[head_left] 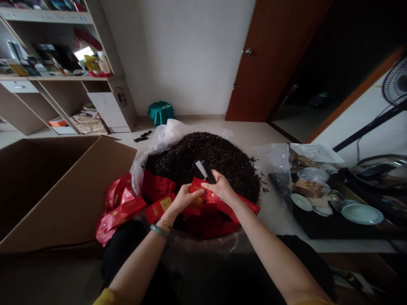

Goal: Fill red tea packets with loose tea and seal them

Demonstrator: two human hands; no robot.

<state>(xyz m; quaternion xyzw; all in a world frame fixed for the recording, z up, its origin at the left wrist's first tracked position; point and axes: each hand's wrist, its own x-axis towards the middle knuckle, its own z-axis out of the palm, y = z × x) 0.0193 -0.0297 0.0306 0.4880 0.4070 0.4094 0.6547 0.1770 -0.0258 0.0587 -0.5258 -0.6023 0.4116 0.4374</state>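
Red foil packet (199,191) sits pinched in the left hand (184,199), mouth tipped toward the loose tea heap (203,161). The right hand (221,186) has its grip closed on a dark scoop (205,169) just above, close for filling.

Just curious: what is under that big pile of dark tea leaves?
The tea leaves lie on a clear plastic sheet that sticks out around them. Red packets cover the near edge, so whatever holds the sheet is hidden.
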